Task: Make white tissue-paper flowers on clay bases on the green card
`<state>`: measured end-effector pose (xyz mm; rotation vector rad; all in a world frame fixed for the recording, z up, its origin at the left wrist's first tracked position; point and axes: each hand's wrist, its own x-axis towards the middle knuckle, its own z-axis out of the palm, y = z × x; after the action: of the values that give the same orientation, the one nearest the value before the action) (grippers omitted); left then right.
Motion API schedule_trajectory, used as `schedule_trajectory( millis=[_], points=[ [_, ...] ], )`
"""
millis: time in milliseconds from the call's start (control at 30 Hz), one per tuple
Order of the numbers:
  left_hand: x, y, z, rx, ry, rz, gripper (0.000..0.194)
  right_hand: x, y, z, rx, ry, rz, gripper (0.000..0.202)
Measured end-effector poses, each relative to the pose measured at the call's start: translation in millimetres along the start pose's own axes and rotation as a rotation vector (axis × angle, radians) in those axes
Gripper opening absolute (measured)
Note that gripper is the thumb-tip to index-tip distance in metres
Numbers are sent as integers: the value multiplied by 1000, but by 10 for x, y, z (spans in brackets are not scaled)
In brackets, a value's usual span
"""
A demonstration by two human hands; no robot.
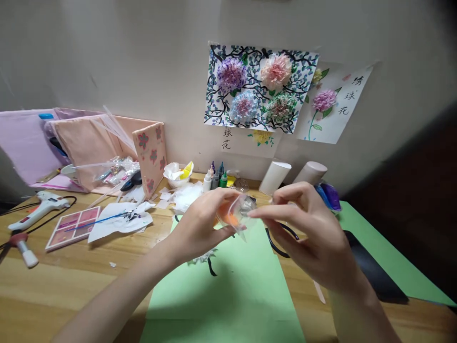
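Note:
My left hand [203, 216] is closed around a small clear plastic bag [236, 214] with something bright orange inside, held over a light green sheet [221, 305]. From the right, my right hand [307, 233] reaches to the bag's edge. Its index finger and thumb come together in a pinch there, while the other fingers are curled. Beneath my left hand a white ruffled paper flower [203, 257] lies on the sheet, mostly hidden, with a short black painted stroke [212, 267] beside it.
A hot glue gun [39, 209], a pink palette [73, 227] and a brush on paper [121, 221] lie to the left. Paint bottles [215, 178] and a white bowl [178, 175] stand behind. A black flat board [374, 267] rests at right; flower pictures [260, 88] hang above.

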<state>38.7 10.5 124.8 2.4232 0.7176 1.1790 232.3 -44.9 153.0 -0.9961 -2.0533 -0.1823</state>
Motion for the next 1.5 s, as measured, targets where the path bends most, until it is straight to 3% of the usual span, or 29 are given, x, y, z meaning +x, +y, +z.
schedule_trajectory(
  millis=[100, 200, 333, 433, 600, 700, 900, 1033, 1167, 1300, 1400, 1467, 1500],
  points=[
    [-19, -11, 46, 63, -115, 54, 37, -7, -101, 6, -213, -97, -9, 15],
    [-26, -47, 99, 73, -225, 77, 36, -16, -128, 76, -287, -254, 34, 14],
    [-7, -94, 134, -30, -301, -48, 30, -8, -13, 206, -258, -352, 52, 15],
    [7, -122, 140, -178, -328, -139, 31, 9, 154, 297, -123, -386, 35, 15],
    [10, -142, 87, -214, -336, -207, 64, 33, 350, 267, -23, -286, 46, 8],
    [3, -126, 21, -110, -355, -215, 51, 49, 360, 195, 11, -257, 111, 9],
    [-4, -73, 33, -141, -343, -232, 36, 40, 356, 284, 211, -364, 226, 16],
    [7, -72, 132, -178, -267, -282, 24, 13, 376, 351, 270, -240, 305, 13],
    [18, -46, 173, -237, -280, -323, 24, 9, 359, 318, 324, -173, 347, 5],
    [22, 0, 148, -380, -274, -352, 24, 27, 360, 258, 213, -78, 315, 8],
    [-21, -20, 68, -400, -262, -390, 25, 38, 481, 125, 77, 165, 314, 12],
    [-90, -89, -23, -415, -253, -450, 27, 34, 589, -3, 26, 431, 386, 7],
    [-138, -142, -75, -427, -234, -485, 28, 24, 629, -57, 68, 502, 427, 6]
  ],
)
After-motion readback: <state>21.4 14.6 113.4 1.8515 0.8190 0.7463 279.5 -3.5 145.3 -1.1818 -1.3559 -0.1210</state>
